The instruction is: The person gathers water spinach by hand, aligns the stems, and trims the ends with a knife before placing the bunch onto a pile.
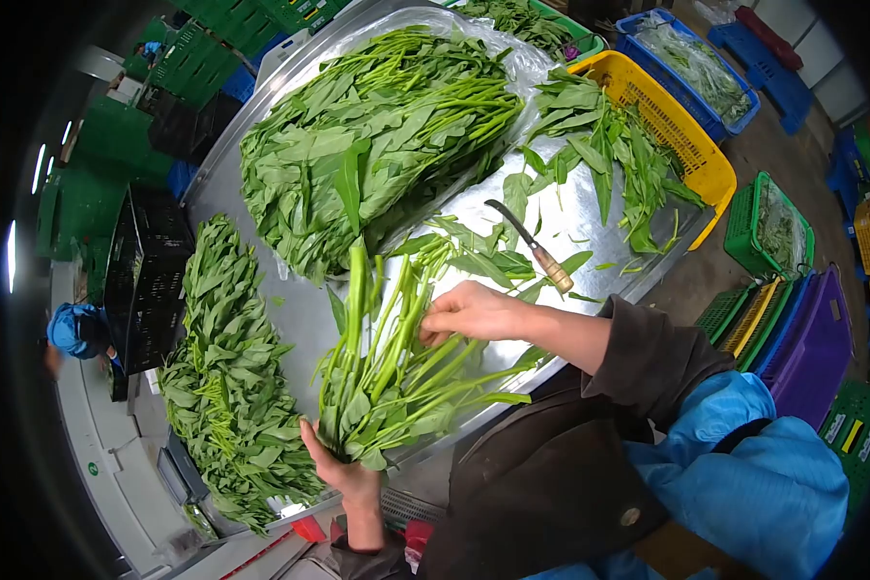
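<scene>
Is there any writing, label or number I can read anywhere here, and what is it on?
None can be read.
Green crate, lower right: yellow and white labels, too blurred to read.
Grey surface, lower left: small green round sticker, too small to read.
Knife, yellow crate: no marking visible.

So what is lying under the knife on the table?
The knife lies on the bare metal table, its blade tip over loose green leaves. Anything directly beneath the handle is hidden.
</scene>
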`<state>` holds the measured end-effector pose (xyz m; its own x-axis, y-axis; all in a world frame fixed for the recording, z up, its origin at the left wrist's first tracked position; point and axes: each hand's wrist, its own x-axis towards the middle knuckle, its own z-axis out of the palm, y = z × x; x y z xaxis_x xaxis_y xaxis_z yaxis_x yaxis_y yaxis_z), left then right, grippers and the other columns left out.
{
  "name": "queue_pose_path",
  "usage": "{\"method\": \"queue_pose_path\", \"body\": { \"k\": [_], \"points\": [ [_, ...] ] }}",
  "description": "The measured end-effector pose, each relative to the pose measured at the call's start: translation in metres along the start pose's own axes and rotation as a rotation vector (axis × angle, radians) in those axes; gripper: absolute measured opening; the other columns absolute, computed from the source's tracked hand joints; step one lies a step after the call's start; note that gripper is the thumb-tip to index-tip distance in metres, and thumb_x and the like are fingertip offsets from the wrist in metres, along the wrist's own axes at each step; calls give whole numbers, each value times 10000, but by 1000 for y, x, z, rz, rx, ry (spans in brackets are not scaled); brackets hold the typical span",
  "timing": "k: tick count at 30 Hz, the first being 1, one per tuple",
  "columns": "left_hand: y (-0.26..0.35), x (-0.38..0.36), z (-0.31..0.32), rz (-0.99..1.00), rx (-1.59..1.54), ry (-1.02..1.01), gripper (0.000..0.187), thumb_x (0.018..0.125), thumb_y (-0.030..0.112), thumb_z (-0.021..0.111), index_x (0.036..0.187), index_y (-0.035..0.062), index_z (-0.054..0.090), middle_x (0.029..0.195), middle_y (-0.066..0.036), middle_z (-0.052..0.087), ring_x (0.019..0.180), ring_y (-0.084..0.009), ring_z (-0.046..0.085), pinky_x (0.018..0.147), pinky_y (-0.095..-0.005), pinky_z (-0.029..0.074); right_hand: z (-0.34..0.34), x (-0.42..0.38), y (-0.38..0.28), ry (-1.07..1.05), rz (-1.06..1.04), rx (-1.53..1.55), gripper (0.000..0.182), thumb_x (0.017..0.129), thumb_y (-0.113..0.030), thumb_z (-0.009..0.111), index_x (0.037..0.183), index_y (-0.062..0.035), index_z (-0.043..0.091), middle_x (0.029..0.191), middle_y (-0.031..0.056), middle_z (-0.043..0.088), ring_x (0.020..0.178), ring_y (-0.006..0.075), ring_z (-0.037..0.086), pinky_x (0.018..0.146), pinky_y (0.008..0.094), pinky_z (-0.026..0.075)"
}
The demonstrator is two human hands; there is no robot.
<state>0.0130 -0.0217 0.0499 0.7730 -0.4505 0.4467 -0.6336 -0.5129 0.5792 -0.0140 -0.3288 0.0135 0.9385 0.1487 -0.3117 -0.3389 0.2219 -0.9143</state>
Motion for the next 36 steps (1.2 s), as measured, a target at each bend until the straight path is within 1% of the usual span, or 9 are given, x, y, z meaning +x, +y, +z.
{"method": "queue_pose_path", "body": {
  "k": [10,20,23,25,26,27,28,29,36],
  "points": [
    [3,5,1,11,2,-17,922,701,36,768,1426,-54,206,1141,-177,580,967,-238,606,893,-324,450,-9,-6,-14,-37,-107,122,231,944,-192,536,935,29,603,894,117,697,781,165,684,700,275,524],
    [0,-4,7,-67,-97,-65,937,704,48,776,1438,-42,201,1214,-168,569,1072,-235,570,989,-331,393,1,-13,-13,351,-203,-594,228,849,-165,473,767,-34,640,654,104,640,597,154,620,595,273,472],
    [-1,-5,9,-49,27,-48,940,704,53,776,1438,-46,197,1223,-179,565,1082,-233,568,987,-327,395,0,-8,-5,509,-105,-321,265,843,-224,464,762,-33,630,618,99,623,589,216,614,618,376,481],
    [-1,-5,10,-49,28,-26,918,701,58,778,1424,-59,224,1224,-191,558,1081,-243,569,983,-338,401,-8,-1,1,663,-172,178,208,855,-144,458,856,-12,619,591,45,583,572,126,601,556,267,475],
    [-2,-5,10,-47,28,-8,896,699,62,780,1410,-72,252,1226,-202,550,1081,-253,571,979,-349,408,-37,7,17,700,-232,61,222,863,-131,449,947,-3,610,681,60,610,569,127,595,561,273,485],
    [-1,-4,8,-51,32,-6,896,699,62,780,1410,-72,252,1226,-202,550,1081,-253,571,979,-349,408,-74,18,43,868,-681,-318,223,877,-128,456,984,1,603,813,85,629,584,130,603,591,266,495],
    [3,-3,5,-76,10,2,899,700,62,778,1411,-75,245,1214,-202,560,1054,-249,584,964,-342,417,-88,1,16,919,-274,-39,274,896,-176,492,1078,9,580,912,104,633,605,168,619,619,289,501],
    [6,-2,2,-98,-14,7,903,700,61,775,1412,-78,238,1202,-202,571,1028,-245,598,949,-335,426,-98,-13,-1,1091,-174,-768,380,894,-239,562,1189,-1,539,901,116,635,662,224,632,655,342,505],
    [4,6,5,-5,141,-17,884,715,66,763,1409,-83,237,1192,-215,577,1010,-252,607,940,-335,435,-14,-9,-36,428,-347,-991,631,771,-348,688,1260,3,495,847,157,654,711,335,643,659,427,499]
  ]
}}
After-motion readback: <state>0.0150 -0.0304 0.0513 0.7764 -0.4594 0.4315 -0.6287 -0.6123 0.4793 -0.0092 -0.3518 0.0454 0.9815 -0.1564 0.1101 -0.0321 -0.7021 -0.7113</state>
